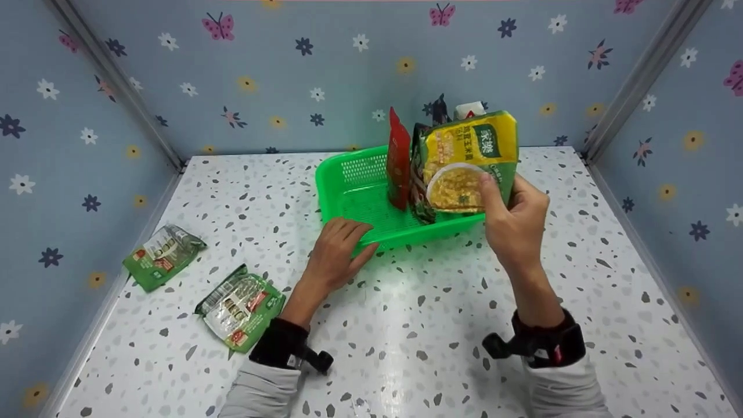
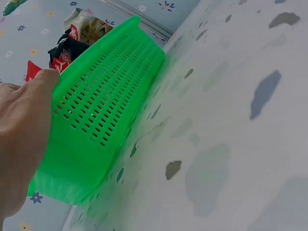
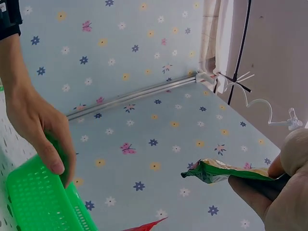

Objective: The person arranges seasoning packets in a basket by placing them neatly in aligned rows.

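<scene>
My right hand (image 1: 519, 226) holds a yellow and green soup packet (image 1: 467, 157) above the right part of a green plastic basket (image 1: 400, 238). Its thumb lies across the packet's front, which pictures a bowl of corn soup. Edge-on, the same packet (image 3: 226, 172) appears in the right wrist view, pinched between thumb and fingers. At the basket's front left corner, my left hand (image 1: 336, 249) grips the rim. Inside the basket stand a red packet (image 1: 398, 162) and a dark packet (image 1: 419, 186). A white packet (image 1: 470, 109) shows partly behind the soup packet.
Two green and clear food packets lie on the speckled table to the left, one farther out (image 1: 164, 256) and one nearer my left forearm (image 1: 241, 310). Flower-patterned panels (image 1: 348, 75) enclose the back and both sides. The basket stands close to the back panel.
</scene>
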The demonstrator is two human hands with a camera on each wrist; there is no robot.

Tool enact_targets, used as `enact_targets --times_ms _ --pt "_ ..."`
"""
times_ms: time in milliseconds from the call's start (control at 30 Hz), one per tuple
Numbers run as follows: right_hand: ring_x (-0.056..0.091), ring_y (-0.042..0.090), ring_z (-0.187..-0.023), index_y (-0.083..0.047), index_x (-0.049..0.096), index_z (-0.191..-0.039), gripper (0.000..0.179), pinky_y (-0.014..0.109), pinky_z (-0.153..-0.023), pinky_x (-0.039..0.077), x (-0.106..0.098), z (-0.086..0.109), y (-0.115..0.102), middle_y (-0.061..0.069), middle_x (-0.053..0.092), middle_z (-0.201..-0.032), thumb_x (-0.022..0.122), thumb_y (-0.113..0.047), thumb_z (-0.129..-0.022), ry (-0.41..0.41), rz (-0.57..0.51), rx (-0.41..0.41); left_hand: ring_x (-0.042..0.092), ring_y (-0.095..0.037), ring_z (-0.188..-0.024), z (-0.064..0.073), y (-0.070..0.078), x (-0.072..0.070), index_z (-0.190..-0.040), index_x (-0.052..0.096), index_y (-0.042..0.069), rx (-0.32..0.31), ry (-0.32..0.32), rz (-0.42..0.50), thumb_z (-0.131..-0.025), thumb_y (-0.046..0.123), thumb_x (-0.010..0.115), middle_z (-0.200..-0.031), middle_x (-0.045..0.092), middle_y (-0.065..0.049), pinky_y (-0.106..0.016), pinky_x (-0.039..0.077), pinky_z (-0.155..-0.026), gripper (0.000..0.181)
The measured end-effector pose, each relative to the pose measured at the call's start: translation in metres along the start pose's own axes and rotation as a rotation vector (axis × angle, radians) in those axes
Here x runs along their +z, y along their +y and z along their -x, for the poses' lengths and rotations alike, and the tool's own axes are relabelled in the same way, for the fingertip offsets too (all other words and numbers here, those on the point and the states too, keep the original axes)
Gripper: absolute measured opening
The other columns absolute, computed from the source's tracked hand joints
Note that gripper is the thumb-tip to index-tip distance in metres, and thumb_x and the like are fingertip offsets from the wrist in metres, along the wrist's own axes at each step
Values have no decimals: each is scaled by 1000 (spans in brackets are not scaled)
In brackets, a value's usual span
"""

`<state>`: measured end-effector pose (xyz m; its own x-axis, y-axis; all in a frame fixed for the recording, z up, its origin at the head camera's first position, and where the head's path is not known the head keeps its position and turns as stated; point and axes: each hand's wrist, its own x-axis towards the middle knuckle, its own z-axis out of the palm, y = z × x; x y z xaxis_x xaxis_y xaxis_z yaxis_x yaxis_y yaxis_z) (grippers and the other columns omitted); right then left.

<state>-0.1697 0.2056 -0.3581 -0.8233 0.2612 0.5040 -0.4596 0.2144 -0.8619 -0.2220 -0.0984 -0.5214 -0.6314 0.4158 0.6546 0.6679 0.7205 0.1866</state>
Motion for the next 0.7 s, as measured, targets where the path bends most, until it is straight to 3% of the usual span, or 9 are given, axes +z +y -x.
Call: enact_targets --times_ms 267,700 --pt "46 12 -56 2 81 -129 26 22 -51 38 1 0 0 -1 58 -71 68 -14 -113 -14 -4 -4 72 -27 -96 9 -2 0 -111 83 9 29 3 -23 -110 29 75 -99 84 -6 -48 54 -100 21" --pt "54 9 -58 3 81 -128 26 20 -52 44 9 -3 13 0 65 -75 67 -13 -113 -86 52 -5 69 -24 -89 8 17 6 -101 77 13 43 3 -83 -112 33 71 -91 80 -3 -42 52 -90 24"
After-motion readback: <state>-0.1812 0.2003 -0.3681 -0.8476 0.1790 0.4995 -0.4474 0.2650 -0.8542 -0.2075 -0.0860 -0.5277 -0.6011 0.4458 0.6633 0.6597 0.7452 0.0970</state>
